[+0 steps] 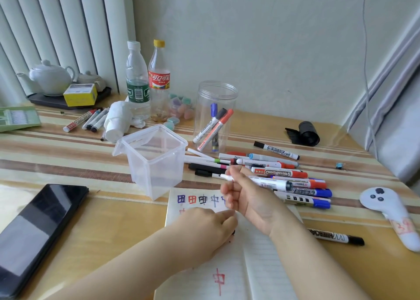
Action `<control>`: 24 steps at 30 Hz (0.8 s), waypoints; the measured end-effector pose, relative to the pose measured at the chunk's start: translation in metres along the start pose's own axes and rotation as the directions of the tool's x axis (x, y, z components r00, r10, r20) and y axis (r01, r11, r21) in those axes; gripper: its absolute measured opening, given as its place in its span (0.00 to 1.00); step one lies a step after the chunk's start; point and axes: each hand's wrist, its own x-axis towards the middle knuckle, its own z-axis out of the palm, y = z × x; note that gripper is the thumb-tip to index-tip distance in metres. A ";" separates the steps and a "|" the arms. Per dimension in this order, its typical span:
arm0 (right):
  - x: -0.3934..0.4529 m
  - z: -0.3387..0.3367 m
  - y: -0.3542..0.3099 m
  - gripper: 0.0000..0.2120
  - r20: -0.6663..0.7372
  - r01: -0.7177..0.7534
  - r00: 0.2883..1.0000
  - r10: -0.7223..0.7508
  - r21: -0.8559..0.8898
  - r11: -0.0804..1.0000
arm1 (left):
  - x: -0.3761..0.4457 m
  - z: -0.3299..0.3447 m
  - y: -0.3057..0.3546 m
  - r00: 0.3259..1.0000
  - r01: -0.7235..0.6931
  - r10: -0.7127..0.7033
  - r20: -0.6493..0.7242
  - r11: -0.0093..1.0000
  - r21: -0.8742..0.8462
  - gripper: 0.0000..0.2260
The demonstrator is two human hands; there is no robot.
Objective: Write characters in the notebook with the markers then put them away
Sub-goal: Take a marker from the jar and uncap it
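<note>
The right hand (245,199) gripped a white marker (261,182) above the open notebook (261,254); the left hand (209,229), fingers curled, pressed the page. Loose markers (295,181) crowded just right, a square tub (154,161) and jar (216,115) beyond. A phone (38,229) lay left on the striped table (68,145).

1. Hidden under the left hand (205,228): part of the notebook (261,261) and some written characters.
2. Cut off by the left edge: phone (34,229) and green box (18,117).
3. Blurred: marker (256,181) in the right hand (245,197).

Brown-striped tablecloth (68,163), yellow-capped bottle (159,76), black phone (38,227), white teapot (51,76)
</note>
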 end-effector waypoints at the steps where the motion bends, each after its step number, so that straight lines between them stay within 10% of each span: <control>1: 0.002 -0.001 0.004 0.12 -0.024 0.003 1.000 -0.006 -0.129 0.992 | -0.003 0.003 -0.001 1.000 -0.013 0.013 -0.007 0.999 0.040 0.07; 11: 0.016 -0.005 0.030 0.13 -0.145 0.193 0.927 -0.347 -0.608 0.770 | -0.014 0.010 -0.007 0.991 0.026 -0.026 -0.135 1.000 0.002 0.08; 24: 0.023 -0.007 0.041 0.17 -0.150 0.277 0.858 -0.491 -0.670 0.689 | -0.013 0.000 -0.007 0.989 0.099 -0.111 -0.100 0.988 -0.118 0.16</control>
